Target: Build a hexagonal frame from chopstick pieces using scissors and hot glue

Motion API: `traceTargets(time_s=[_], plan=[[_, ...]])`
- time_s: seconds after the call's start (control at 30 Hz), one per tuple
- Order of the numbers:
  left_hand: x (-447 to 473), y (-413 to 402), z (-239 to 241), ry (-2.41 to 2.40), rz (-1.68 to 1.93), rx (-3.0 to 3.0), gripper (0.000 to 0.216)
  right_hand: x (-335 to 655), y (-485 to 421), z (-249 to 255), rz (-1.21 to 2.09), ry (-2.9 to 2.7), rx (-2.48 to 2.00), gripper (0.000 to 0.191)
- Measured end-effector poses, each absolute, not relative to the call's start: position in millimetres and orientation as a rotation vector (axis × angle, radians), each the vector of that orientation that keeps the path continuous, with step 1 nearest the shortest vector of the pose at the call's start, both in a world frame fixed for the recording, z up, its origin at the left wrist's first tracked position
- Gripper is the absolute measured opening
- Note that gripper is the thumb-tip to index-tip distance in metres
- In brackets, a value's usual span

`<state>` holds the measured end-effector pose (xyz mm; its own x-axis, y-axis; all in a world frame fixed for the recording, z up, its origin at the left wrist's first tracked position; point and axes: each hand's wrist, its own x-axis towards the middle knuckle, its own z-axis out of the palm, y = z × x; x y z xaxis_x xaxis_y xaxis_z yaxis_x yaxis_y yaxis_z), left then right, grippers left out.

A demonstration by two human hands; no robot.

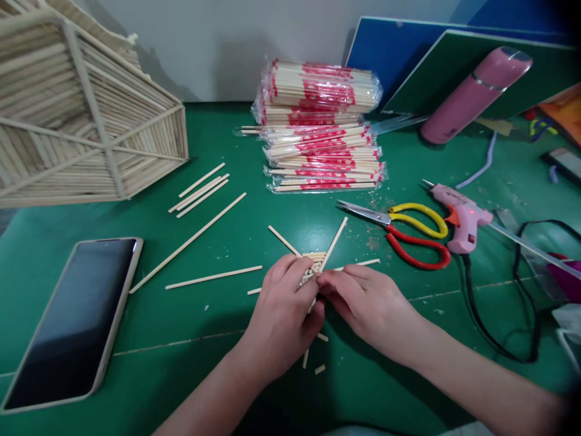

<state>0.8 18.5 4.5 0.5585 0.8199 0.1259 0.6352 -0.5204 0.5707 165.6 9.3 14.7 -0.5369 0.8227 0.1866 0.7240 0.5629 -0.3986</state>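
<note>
A small frame of wooden sticks (333,243) lies on the table, with long arms spreading outward and shorter pieces packed around its centre. My left hand (284,303) is closed over its left and near side, fingers bent onto the short pieces. From the right, my right hand (370,300) pinches at the centre; its fingertips meet the left hand's, and the piece between them is mostly hidden. A short cut stub (320,369) rests just below. To the left lie a loose stick (213,277), a longer stick (188,242) and several cut sticks (200,192).
Wrapped chopstick bundles (322,127) are stacked at the back. Right of the hands are scissors (394,227) and a pink glue gun (465,218) with a black cord (481,327). A pink flask (474,97) stands behind. A phone (75,321) and a large stick structure (100,121) occupy the left.
</note>
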Motion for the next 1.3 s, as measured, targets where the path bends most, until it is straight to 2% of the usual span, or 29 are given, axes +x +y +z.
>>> traceTargets(time_s=[0.33, 0.6, 0.73, 0.93, 1.3], plan=[[0, 18, 3, 1.164, 0.557, 2.346, 0.025, 165, 10, 16, 0.473, -2.454, -1.262, 0.021], [5, 20, 4, 1.234, 0.556, 2.420, 0.022, 180, -2, 18, 0.764, -1.916, -1.524, 0.028], [9, 23, 8, 1.251, 0.485, 2.503, 0.019, 184, -7, 15, 0.877, -1.816, -1.577, 0.029], [14, 26, 17, 1.270, 0.386, 2.564, 0.018, 178, -4, 13, 0.895, -1.852, -1.620, 0.030], [16, 23, 14, 1.304, 0.460, 2.615, 0.020, 173, -2, 12, 0.956, -1.759, -1.697, 0.026]])
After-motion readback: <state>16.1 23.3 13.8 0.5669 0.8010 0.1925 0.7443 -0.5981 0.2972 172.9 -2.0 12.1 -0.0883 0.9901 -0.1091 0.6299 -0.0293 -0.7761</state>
